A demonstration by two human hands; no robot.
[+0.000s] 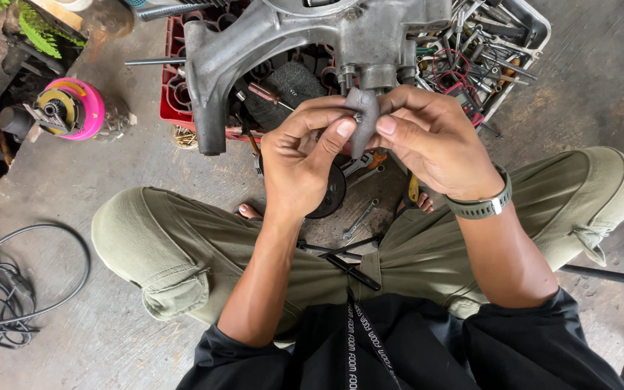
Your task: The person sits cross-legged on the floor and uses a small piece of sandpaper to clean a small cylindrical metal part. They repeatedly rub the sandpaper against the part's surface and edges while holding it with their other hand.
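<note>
2 hands [366, 148] on grey metal part [364, 115]

The engine casing [312, 36] is dull, matt cast metal. The small grey part [364, 115] looks matt and smooth. The floor [110, 166] is rough, stained concrete.
</note>
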